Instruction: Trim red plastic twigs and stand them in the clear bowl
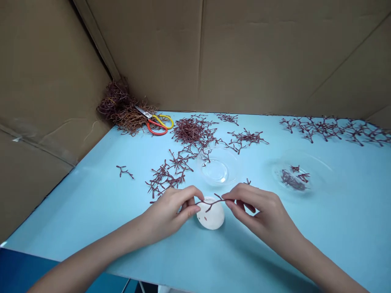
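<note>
Between my two hands a thin dark reddish-brown branched twig (211,203) is stretched out sideways. My left hand (180,209) pinches its left end between thumb and forefinger. At the right end, my right hand (255,205) grips it the same way. Just below the twig is a small white round dish (212,219) with a couple of tiny brown bits on it. The twig covers part of its upper area. Close beyond my hands stands a clear plastic bowl (218,169). A short twig piece (247,181) lies by my right fingers.
Loose twigs (166,177) spread left of the bowl, up to a dense pile (189,130). Scissors (157,122) with red and yellow handles rest against a tangled bundle (128,114) in the corner. Another clear bowl (320,173) holds small pieces. Cardboard walls (244,61) enclose the light-blue table.
</note>
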`<state>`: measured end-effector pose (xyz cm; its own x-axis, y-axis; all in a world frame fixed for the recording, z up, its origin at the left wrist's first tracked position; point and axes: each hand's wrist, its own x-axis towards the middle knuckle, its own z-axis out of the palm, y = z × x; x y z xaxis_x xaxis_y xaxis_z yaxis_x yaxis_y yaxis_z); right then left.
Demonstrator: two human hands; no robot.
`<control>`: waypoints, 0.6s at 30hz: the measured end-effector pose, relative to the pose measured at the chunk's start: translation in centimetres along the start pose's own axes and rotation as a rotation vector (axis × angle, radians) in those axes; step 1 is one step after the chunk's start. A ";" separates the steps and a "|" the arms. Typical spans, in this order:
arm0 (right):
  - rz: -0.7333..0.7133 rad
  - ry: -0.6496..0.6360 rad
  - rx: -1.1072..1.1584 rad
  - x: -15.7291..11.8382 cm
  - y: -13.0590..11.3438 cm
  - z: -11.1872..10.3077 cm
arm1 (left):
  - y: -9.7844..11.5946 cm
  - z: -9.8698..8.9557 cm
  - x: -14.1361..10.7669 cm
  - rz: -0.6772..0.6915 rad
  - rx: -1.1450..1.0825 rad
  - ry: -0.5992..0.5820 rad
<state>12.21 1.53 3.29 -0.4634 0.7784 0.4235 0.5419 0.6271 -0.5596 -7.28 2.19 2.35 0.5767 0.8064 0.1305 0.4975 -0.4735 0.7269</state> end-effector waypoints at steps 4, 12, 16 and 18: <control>0.047 0.040 0.029 -0.9 0.8 0.5 | -0.9 1.0 -0.4 0.026 0.002 0.050; 0.000 -0.066 -0.139 -2.2 0.6 0.6 | -2.0 2.6 -1.2 0.144 0.251 0.074; -0.022 -0.108 -0.242 -2.5 0.7 1.1 | -2.3 3.4 -1.3 0.256 0.458 0.129; -0.007 -0.120 -0.243 -2.6 0.7 1.4 | -2.3 3.6 -1.4 0.292 0.514 0.134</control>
<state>12.81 -0.05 0.81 -0.5392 0.7742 0.3314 0.6841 0.6322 -0.3638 -6.89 0.90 -1.93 0.6666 0.6392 0.3835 0.5994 -0.7655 0.2341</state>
